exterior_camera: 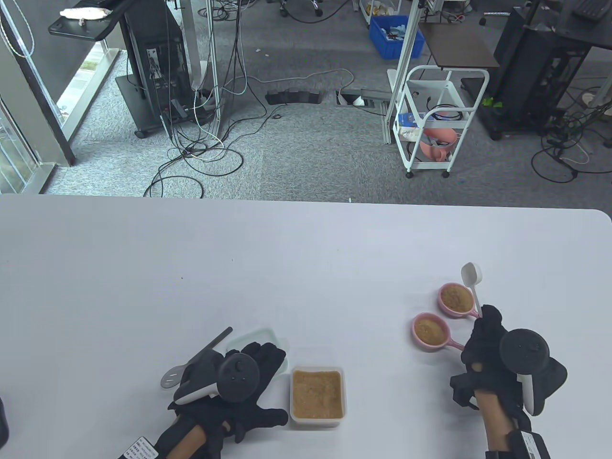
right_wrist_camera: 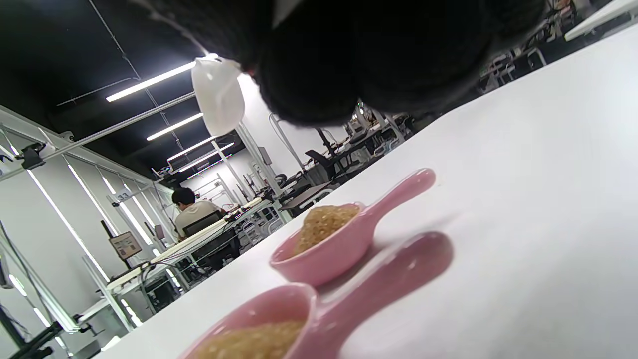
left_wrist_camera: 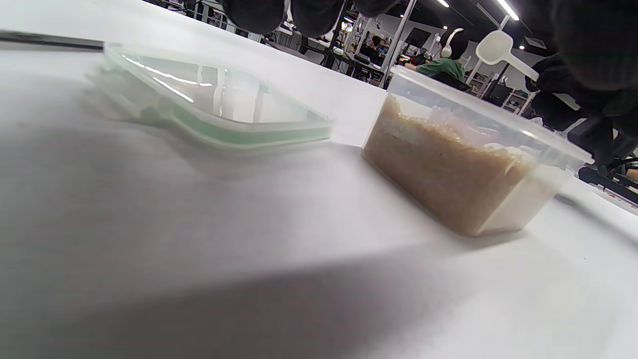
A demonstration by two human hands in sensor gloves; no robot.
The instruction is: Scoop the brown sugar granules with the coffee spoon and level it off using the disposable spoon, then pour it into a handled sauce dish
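Left grip: left hand [exterior_camera: 239,382] rests on the surface [exterior_camera: 306,248], fingers spread flat over the lid [exterior_camera: 258,337]; it holds nothing, so far as the table view shows. A metal spoon [exterior_camera: 191,366] lies half under the hand, its dark handle pointing up and away; I take it for the coffee spoon.
Sugar: tub [exterior_camera: 317,397] of brown granules sits just right of the left hand, open and nearly full.
Dishes: two pink dishes [exterior_camera: 430,331] stand well right of the tub, side by side, both already holding sugar, handles toward the right hand.
Right grip: right hand [exterior_camera: 487,344] is curled round the stem of the white spoon [exterior_camera: 471,276], bowl up and empty, held above the far dish.
Risk, left: picking up the metal spoon from under the hand could nudge the lid or push the tub, and a full tub would spill grains.
Risk, right: the white spoon hangs over the dishes; a dip of the wrist could knock a handle and tip sugar out.
Risk, levelling: scraped-off sugar will likely land on the surface unless it is done over the tub.
Left wrist view only: sugar depth through the tub wall [left_wrist_camera: 448,184]; the metal spoon does not show there.
Right wrist view only: sugar heaped above the far dish's rim [right_wrist_camera: 324,224].
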